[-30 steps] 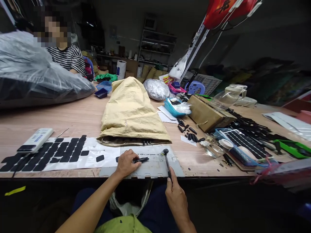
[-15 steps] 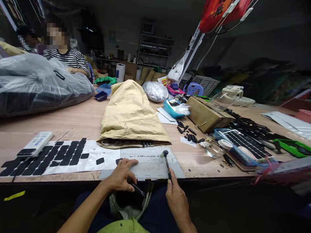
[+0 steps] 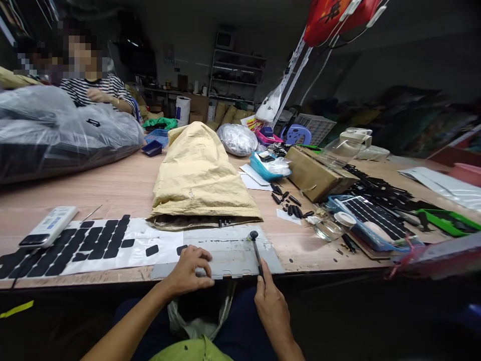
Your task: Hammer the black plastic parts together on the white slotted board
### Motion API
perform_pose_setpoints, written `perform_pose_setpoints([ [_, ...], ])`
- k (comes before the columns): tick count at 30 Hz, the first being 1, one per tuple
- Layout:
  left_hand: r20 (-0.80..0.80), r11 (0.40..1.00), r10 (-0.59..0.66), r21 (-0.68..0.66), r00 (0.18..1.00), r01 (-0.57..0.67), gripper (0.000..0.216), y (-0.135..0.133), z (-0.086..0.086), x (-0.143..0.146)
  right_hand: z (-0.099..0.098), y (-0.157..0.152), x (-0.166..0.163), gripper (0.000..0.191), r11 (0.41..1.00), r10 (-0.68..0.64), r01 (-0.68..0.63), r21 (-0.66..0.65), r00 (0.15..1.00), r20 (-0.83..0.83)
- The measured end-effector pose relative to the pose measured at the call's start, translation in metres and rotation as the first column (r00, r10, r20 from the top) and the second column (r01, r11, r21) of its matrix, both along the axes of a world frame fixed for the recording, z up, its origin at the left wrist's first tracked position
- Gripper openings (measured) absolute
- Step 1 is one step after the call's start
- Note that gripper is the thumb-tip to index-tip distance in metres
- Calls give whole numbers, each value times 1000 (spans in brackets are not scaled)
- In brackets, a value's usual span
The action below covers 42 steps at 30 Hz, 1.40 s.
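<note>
My left hand (image 3: 190, 271) hovers at the front edge of the grey plate (image 3: 229, 268), fingers curved and apart, with nothing visible in it. In my right hand (image 3: 273, 303) is a thin dark tool with a small round black head (image 3: 253, 235), its head over the plate's right part. Behind the plate lies a tan woven sack (image 3: 205, 175), mouth facing me, with small dark prongs (image 3: 224, 222) at its opening. Left of my left hand, black rounded patches (image 3: 152, 250) lie on a white sheet (image 3: 165, 235). An open pale bag (image 3: 188, 328) hangs below the table edge at my lap.
A white power strip (image 3: 52, 225) lies at left, before a large clear plastic bag (image 3: 71, 135) of dark items. At right are black handle-like pieces (image 3: 295, 200), a cardboard box (image 3: 317, 173), a glass jar (image 3: 328, 230) and a blue tray (image 3: 370, 225). A person (image 3: 97, 90) sits opposite.
The black handle-like piece with a pronged end has left my left hand and is out of sight; the fingers have spread. The right hand keeps its tool almost in place. The view shifted slightly.
</note>
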<state>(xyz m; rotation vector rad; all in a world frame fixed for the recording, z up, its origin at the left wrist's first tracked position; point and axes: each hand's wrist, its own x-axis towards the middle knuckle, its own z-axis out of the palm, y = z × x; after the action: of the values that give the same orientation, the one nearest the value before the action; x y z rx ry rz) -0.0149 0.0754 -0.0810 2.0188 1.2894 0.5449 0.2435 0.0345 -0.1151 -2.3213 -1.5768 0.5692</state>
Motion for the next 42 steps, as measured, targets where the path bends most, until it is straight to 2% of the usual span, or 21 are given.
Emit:
perform_pose_setpoints([
  [3,79,973,229,-55,970,-225,18,22,8,18,-1,1,0,55,1000,-2,2,10,1000,-12],
  [6,13,913,406,-42,914,-405,29,56,15,42,-2,0,-1,54,1000,-9,10,26,999,-37],
  [11,-267,857,505,37,821,-515,31,108,20,79,-1,-1,-1,54,998,-2,6,60,998,-57],
  [15,-363,830,535,58,763,-555,33,123,16,90,-1,-2,-1,54,995,31,-24,101,998,-63],
  [20,-402,846,501,38,767,-532,28,111,17,74,-1,-2,-2,53,991,23,-14,133,997,-67],
  [25,-403,932,327,-12,855,-363,21,77,22,36,-1,-2,-2,53,991,34,-26,133,998,-61],
  [28,-353,954,269,-31,896,-298,17,58,18,20,-2,-1,-1,53,991,36,-29,130,998,-53],
  [34,-161,949,274,206,948,-239,22,50,-11,22,-1,-1,-1,53,992,30,-26,126,999,-37],
  [38,-93,945,257,231,962,-230,18,54,-21,23,1,0,2,54,995,18,-8,104,995,-94],
  [42,-71,958,237,182,969,-221,19,55,-20,20,0,-4,2,55,980,66,-12,198,961,-267],
])
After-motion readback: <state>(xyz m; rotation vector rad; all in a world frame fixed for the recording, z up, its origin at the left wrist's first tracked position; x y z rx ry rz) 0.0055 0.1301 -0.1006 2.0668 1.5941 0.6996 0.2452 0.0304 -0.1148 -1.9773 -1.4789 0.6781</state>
